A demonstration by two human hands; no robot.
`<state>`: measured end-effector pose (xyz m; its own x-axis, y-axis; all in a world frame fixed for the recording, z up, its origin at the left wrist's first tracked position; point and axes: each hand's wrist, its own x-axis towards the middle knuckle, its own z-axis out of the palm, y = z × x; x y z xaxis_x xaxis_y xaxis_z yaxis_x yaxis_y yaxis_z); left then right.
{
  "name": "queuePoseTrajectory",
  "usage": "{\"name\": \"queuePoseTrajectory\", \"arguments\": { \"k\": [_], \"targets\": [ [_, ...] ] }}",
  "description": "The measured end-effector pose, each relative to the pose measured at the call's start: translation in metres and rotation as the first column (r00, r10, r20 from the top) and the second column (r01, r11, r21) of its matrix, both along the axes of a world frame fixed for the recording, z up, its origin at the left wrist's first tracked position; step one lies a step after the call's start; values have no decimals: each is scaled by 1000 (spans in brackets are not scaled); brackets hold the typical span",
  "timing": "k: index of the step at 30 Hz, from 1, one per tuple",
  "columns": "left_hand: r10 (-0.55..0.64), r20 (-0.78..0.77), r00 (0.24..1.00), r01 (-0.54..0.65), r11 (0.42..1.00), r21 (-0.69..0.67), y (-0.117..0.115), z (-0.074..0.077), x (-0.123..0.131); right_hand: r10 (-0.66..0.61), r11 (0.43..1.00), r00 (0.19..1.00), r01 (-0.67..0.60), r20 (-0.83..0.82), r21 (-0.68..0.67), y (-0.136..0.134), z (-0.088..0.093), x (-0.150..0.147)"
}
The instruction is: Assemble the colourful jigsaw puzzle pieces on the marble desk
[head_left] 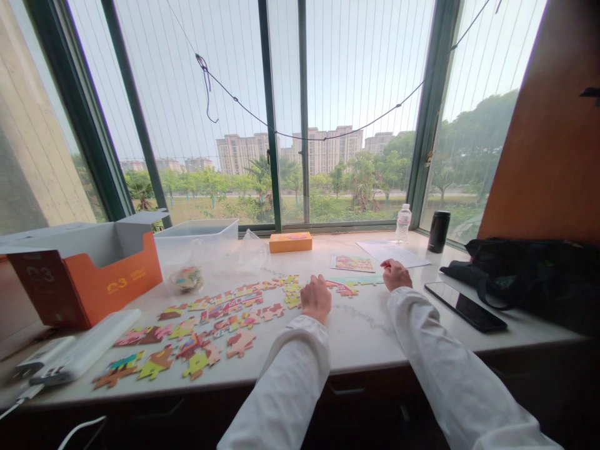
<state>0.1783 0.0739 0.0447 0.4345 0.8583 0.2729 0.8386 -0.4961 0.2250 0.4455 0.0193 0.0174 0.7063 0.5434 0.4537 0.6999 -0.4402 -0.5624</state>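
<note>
White marble counter (356, 334), two hands in long white sleeves. Left hand (316, 299) rests just right of the main spread of multicoloured jigsaw pieces (206, 331), fingers curled together, tips hidden; cannot tell whether it holds anything. Right hand (396, 275) lies just beyond a smaller run of jigsaw pieces (351, 285), fingers bunched together, with a speck of red at the tips; cannot tell whether that is pinched. Pieces number more than twenty; exact count blocked by overlap.

Count of other items on counter, one each: open orange carton (117, 281), clear plastic bin (197, 234), clear bag (187, 278) holding more pieces, small orange box (290, 242), printed picture card (352, 263), white paper sheet (392, 252), water bottle (402, 223), black tumbler (438, 231), smartphone (465, 306) lying screen up, black bag (525, 281). White power bank (84, 347) lies at left, partly overlapped by a second white device (44, 359).
</note>
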Motion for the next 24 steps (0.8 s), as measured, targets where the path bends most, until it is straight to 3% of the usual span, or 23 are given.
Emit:
{"name": "queuePoseTrajectory", "arguments": {
  "k": [5, 11, 18, 21, 24],
  "targets": [
    [-90, 12, 996, 90, 996, 18, -6, 8, -2, 124, 992, 986, -127, 116, 16, 3, -5, -17],
    [-167, 12, 986, 166, 984, 68, -24, 30, -6, 228, 972, 958, -235, 175, 18, 0, -6, -21],
    [-367, -3, 930, 361, 913, 191, -79, 51, -30, 297, 952, 935, -307, 195, 21, 1, -8, -15],
    [-410, 84, 908, 393, 904, 167, -111, 48, -58, 338, 934, 916, -354, 215, 41, 2, -10, -12],
    [-418, 197, 887, 403, 908, 116, -139, 23, -98, 366, 915, 899, -394, 240, 83, 6, -16, -6]
  ]
}}
